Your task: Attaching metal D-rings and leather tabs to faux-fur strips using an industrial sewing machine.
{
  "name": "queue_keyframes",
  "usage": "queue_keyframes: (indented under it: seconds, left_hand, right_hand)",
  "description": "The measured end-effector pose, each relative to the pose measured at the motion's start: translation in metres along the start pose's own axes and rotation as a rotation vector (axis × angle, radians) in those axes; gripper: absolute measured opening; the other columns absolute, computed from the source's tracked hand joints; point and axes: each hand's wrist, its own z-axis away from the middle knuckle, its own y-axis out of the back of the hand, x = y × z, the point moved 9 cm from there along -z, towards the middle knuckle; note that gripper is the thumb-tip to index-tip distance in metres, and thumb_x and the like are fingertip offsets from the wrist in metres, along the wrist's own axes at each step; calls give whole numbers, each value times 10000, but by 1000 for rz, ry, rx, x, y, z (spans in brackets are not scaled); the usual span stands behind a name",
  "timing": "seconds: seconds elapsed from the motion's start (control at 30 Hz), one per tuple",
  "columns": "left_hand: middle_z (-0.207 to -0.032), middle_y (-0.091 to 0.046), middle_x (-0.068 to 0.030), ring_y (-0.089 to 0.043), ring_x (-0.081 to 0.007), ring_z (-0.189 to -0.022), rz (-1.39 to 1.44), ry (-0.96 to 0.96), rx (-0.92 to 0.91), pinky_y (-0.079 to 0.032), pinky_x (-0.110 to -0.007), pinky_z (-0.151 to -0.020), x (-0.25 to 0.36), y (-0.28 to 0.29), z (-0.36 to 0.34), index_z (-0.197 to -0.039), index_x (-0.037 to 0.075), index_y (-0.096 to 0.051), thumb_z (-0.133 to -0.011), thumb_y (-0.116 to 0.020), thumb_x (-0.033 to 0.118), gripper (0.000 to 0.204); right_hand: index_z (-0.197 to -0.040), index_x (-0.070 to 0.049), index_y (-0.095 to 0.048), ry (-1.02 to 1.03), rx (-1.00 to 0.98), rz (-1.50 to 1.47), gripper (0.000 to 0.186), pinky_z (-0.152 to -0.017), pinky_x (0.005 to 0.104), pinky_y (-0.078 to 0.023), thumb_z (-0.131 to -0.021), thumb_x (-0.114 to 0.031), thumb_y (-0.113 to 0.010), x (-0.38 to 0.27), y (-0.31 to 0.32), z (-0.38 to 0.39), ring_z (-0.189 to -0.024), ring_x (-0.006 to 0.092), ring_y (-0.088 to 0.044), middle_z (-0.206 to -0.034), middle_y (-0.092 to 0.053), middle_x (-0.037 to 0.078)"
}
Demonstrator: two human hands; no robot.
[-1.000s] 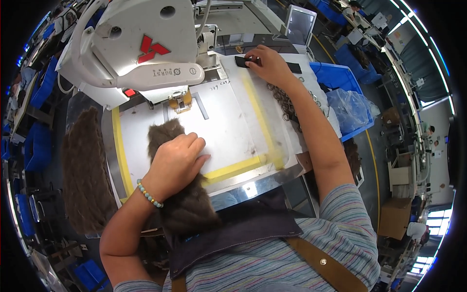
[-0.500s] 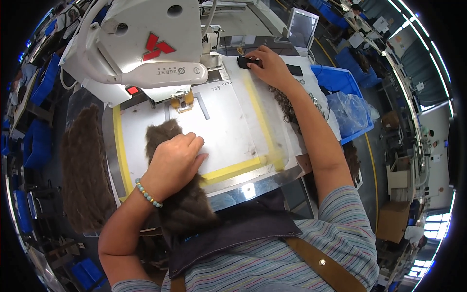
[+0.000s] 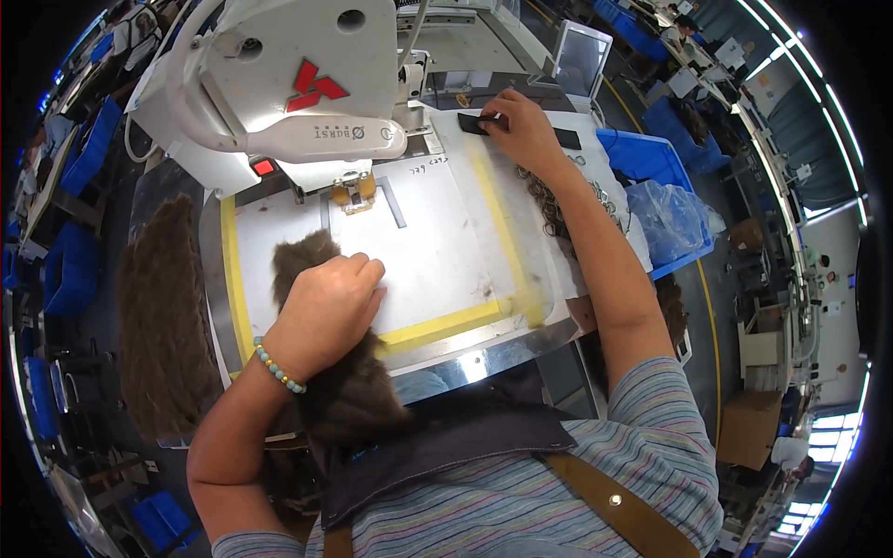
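Note:
My left hand (image 3: 327, 305), wearing a bead bracelet, is curled shut on a brown fur strip (image 3: 358, 395) lying over the front of the white work plate (image 3: 428, 251). My right hand (image 3: 517, 130) pinches a short black strip (image 3: 471, 123) at the back right, just left of another black strip (image 3: 568, 139). Beneath my right wrist lies a pile of metal rings (image 3: 549, 209). A white industrial sewing machine (image 3: 233, 84) stands over the plate, its presser parts (image 3: 354, 192) above a slotted cutout, left of my right hand.
A larger pile of brown fur (image 3: 153, 316) lies at left. A blue bin (image 3: 651, 153) holding clear plastic bags is at right, and a small screen (image 3: 581, 58) stands behind. Co-workers (image 3: 677, 35) at benches, more bins and a cardboard box (image 3: 752, 418) show around the rim.
My left hand has shifted slightly left with the fur strip. My right hand has moved a little to the right, still pinching the black strip.

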Motion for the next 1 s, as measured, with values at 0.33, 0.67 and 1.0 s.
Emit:
queue_keyframes:
  seconds: [0.33, 0.67, 1.0]
  left_hand:
    - [-864, -631, -153, -668, -355, -835, 13, 7, -11, -560, -460, -753, -3, -3, 3, -948, 0, -600, -947, -694, 86, 128]
    - [-880, -651, -154, -684, -357, -860, -2, 1, -14, -568, -463, -771, -3, -5, 3, -959, 5, -613, -963, -689, 117, 135]
    - [-908, -663, -146, -694, -342, -891, -21, 10, -17, -573, -451, -795, 0, -3, 6, -972, 7, -624, -950, -723, 154, 178]
  right_hand:
    - [-1026, 6, -764, -66, 455, -1, 123, -731, 381, -584, -948, -88, -757, -30, 101, -8, -799, 293, -766, -984, -771, 177]
    - [-1192, -18, -747, 145, -28, 60, 252, -873, 368, -623, -948, -78, -770, -128, 13, 86, -1013, 298, -783, -1213, -779, 144]
    - [-1410, -18, -674, 277, -262, 171, 579, -1240, 513, -352, -1093, -491, -567, -146, -7, 95, -1522, 351, -456, -1532, -610, 184]
